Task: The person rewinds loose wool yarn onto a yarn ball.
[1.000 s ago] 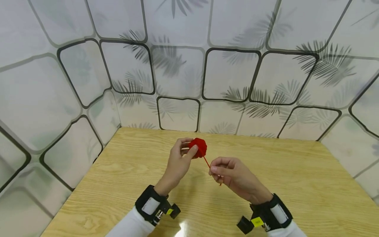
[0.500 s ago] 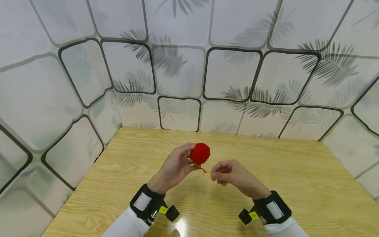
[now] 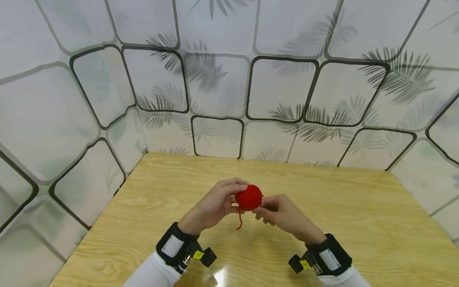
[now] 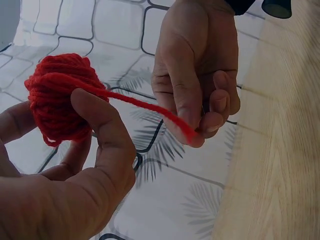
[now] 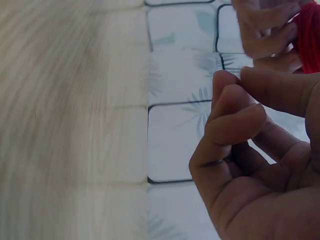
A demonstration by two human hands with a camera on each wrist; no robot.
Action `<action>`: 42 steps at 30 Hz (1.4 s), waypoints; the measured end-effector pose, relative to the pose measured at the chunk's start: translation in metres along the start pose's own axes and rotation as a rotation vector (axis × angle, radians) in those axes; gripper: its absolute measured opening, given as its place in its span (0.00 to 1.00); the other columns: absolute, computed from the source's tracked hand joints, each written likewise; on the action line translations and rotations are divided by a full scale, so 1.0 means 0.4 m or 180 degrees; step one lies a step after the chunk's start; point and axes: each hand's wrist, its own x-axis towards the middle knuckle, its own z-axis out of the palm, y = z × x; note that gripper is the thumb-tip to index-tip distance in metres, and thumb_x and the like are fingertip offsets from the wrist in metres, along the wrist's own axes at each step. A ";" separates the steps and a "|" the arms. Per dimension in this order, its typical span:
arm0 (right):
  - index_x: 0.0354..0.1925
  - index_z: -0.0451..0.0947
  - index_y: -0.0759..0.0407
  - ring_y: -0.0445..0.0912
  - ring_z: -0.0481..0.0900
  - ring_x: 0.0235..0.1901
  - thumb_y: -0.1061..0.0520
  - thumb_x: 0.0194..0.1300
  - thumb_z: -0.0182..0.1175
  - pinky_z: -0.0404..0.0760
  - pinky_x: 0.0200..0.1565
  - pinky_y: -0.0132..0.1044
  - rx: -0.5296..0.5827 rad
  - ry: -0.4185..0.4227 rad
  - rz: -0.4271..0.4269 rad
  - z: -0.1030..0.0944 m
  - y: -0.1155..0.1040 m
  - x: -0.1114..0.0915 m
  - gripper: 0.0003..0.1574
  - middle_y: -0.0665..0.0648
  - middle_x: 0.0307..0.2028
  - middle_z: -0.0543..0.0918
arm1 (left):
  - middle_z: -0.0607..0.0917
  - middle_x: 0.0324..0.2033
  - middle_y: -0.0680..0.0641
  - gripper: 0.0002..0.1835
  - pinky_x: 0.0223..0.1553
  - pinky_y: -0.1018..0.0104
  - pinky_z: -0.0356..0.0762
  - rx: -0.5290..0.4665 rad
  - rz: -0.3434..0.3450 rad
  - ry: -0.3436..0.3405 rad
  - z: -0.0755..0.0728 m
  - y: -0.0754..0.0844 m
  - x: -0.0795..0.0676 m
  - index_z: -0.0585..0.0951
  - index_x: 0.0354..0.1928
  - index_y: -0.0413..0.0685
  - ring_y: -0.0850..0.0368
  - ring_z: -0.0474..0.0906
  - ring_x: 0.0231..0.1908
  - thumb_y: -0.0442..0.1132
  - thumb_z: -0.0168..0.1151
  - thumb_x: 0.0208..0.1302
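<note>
A small ball of red yarn (image 3: 249, 198) is held up over the table in my left hand (image 3: 216, 203), thumb on one side and fingers on the other. From it a loose tail of yarn (image 3: 240, 217) hangs down with its end free. In the left wrist view this tail (image 4: 145, 104) crosses in front of my right hand (image 4: 200, 75). The right hand's fingers are curled, thumb tip close to the index fingertip, and no yarn shows between them in the right wrist view. In the head view its fingertips lie right at the ball's lower right edge.
A light wooden table (image 3: 172, 179) lies under both hands. Behind it and at the sides hang pale sheets (image 3: 218, 87) printed with dark rounded outlines and leaves. Each wrist wears a black strap (image 3: 328, 255) with a small camera.
My right hand held the tail taut a second ago and has let it go. My left hand has turned the ball and brought it down and right, close to the right fingertips.
</note>
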 end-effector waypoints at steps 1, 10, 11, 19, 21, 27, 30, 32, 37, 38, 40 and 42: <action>0.44 0.78 0.58 0.55 0.74 0.36 0.47 0.64 0.55 0.75 0.36 0.41 0.0202 -0.0074 0.0017 0.003 -0.004 -0.004 0.19 0.62 0.37 0.80 | 0.75 0.49 0.40 0.21 0.42 0.58 0.73 0.0027 0.0018 0.0058 0.001 0.001 0.000 0.72 0.49 0.38 0.49 0.74 0.42 0.48 0.55 0.63; 0.67 0.55 0.61 0.55 0.71 0.49 0.51 0.74 0.37 0.71 0.48 0.45 0.1634 -0.0916 -0.0406 0.032 -0.029 -0.019 0.28 0.66 0.54 0.72 | 0.76 0.51 0.38 0.23 0.47 0.53 0.73 0.0256 0.0474 0.0603 0.015 -0.003 0.001 0.69 0.54 0.37 0.47 0.74 0.46 0.46 0.56 0.64; 0.66 0.56 0.63 0.52 0.73 0.43 0.52 0.74 0.38 0.72 0.43 0.41 0.1630 -0.0902 -0.0413 0.035 -0.029 -0.021 0.27 0.64 0.50 0.75 | 0.76 0.50 0.38 0.23 0.48 0.53 0.73 0.0251 0.0498 0.0617 0.017 -0.004 0.002 0.69 0.54 0.37 0.47 0.74 0.47 0.46 0.56 0.64; 0.46 0.71 0.70 0.43 0.63 0.24 0.56 0.71 0.45 0.60 0.27 0.34 0.1527 -0.0689 -0.0511 0.035 -0.010 -0.030 0.17 0.53 0.24 0.68 | 0.74 0.53 0.39 0.25 0.50 0.54 0.71 -0.0114 0.0502 0.0623 0.021 0.004 0.000 0.69 0.53 0.38 0.46 0.75 0.47 0.49 0.59 0.61; 0.46 0.72 0.69 0.44 0.64 0.25 0.56 0.69 0.48 0.63 0.28 0.34 0.1522 -0.0586 -0.0438 0.032 -0.009 -0.030 0.17 0.54 0.25 0.69 | 0.73 0.54 0.39 0.25 0.50 0.54 0.71 -0.0201 0.0437 0.0544 0.020 0.007 -0.002 0.69 0.52 0.38 0.46 0.75 0.47 0.49 0.59 0.61; 0.49 0.74 0.67 0.51 0.75 0.39 0.56 0.61 0.59 0.75 0.44 0.42 0.1467 0.0048 -0.0117 0.013 -0.020 -0.017 0.21 0.60 0.40 0.79 | 0.74 0.51 0.38 0.22 0.47 0.53 0.73 0.0290 0.0120 -0.0002 0.019 0.015 -0.014 0.70 0.52 0.37 0.46 0.74 0.48 0.45 0.58 0.62; 0.51 0.74 0.67 0.56 0.76 0.44 0.56 0.60 0.60 0.73 0.49 0.47 0.1400 0.0189 -0.0162 -0.002 -0.028 -0.014 0.22 0.63 0.45 0.80 | 0.75 0.48 0.38 0.20 0.44 0.53 0.75 0.0728 0.0078 -0.0197 0.024 0.019 -0.020 0.71 0.52 0.39 0.45 0.75 0.46 0.42 0.58 0.62; 0.51 0.74 0.67 0.57 0.76 0.47 0.56 0.60 0.60 0.72 0.51 0.49 0.1367 0.0201 -0.0184 -0.011 -0.034 -0.015 0.23 0.63 0.46 0.80 | 0.76 0.46 0.39 0.18 0.42 0.53 0.76 0.0961 0.0099 -0.0233 0.026 0.020 -0.022 0.72 0.51 0.41 0.45 0.76 0.44 0.41 0.59 0.61; 0.50 0.73 0.67 0.58 0.78 0.44 0.54 0.60 0.60 0.73 0.49 0.50 0.1205 0.0255 -0.0151 -0.026 -0.047 -0.017 0.23 0.64 0.45 0.80 | 0.78 0.42 0.43 0.15 0.39 0.55 0.77 0.1498 0.0120 -0.0134 0.035 0.021 -0.029 0.74 0.48 0.46 0.46 0.78 0.39 0.44 0.60 0.61; 0.50 0.73 0.68 0.59 0.79 0.42 0.55 0.60 0.60 0.74 0.47 0.51 0.1159 0.0298 -0.0142 -0.027 -0.049 -0.016 0.23 0.64 0.45 0.80 | 0.78 0.42 0.44 0.15 0.38 0.56 0.77 0.1628 0.0120 -0.0099 0.037 0.020 -0.030 0.74 0.47 0.47 0.47 0.78 0.38 0.45 0.60 0.60; 0.49 0.73 0.69 0.58 0.80 0.39 0.55 0.60 0.60 0.75 0.45 0.50 0.1062 0.0410 -0.0114 -0.027 -0.053 -0.014 0.23 0.64 0.42 0.81 | 0.78 0.41 0.46 0.15 0.37 0.59 0.77 0.1865 0.0113 -0.0026 0.044 0.017 -0.033 0.75 0.47 0.49 0.49 0.78 0.37 0.46 0.60 0.60; 0.47 0.73 0.70 0.58 0.81 0.37 0.53 0.60 0.60 0.76 0.43 0.50 0.0962 0.0512 -0.0105 -0.024 -0.059 -0.012 0.23 0.65 0.40 0.81 | 0.79 0.41 0.49 0.16 0.35 0.62 0.77 0.2074 0.0112 0.0055 0.050 0.014 -0.034 0.74 0.47 0.50 0.52 0.78 0.37 0.48 0.60 0.60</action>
